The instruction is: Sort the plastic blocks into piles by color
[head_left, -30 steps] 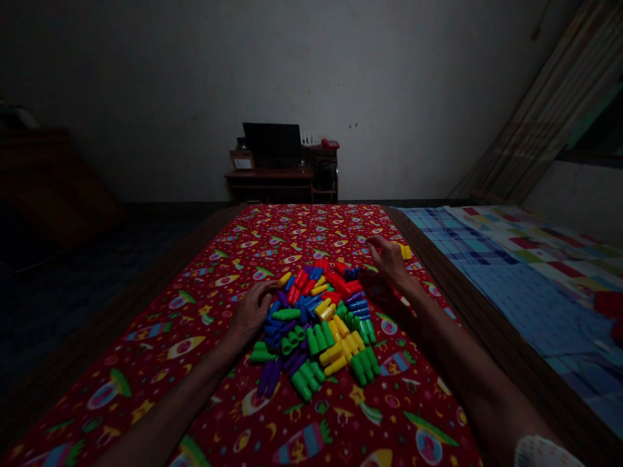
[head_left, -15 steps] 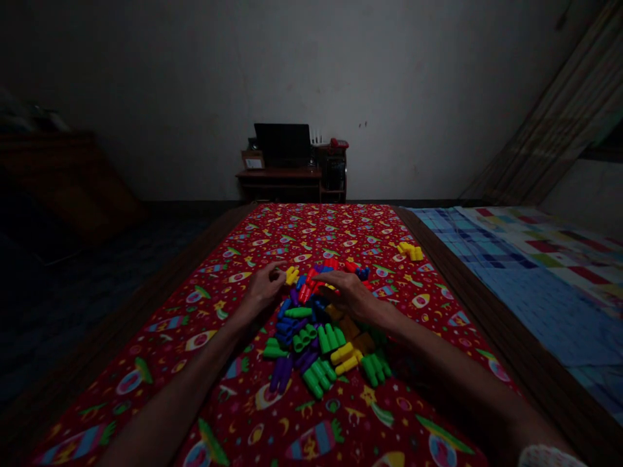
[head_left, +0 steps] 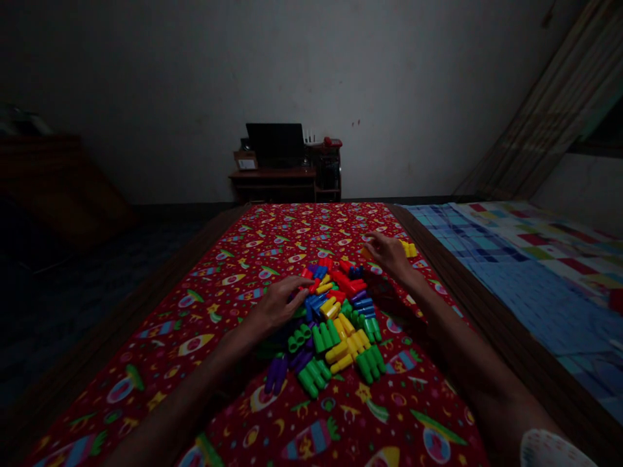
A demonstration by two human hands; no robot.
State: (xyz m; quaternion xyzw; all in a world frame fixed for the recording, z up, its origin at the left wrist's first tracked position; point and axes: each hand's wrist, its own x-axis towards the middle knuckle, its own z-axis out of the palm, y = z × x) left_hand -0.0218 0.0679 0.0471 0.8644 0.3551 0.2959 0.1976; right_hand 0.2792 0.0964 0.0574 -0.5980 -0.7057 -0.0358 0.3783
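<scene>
L hand [head_left: 281, 303] at block pile [head_left: 346, 324], R hand [head_left: 390, 254] w/ yellow block [head_left: 366, 253]

Single head-worn view: looks forward and down along red cloth [head_left: 214, 305], blocks [head_left: 331, 309] mid-range, wall [head_left: 204, 84] farther off.

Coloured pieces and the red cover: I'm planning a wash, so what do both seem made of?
Coloured pieces: probably hard plastic, smooth and glossy, given highlights on rounded sides. Red cover: likely printed cloth, matte, as it shows no sharp glare; the dim light leaves the fibre open.
</scene>
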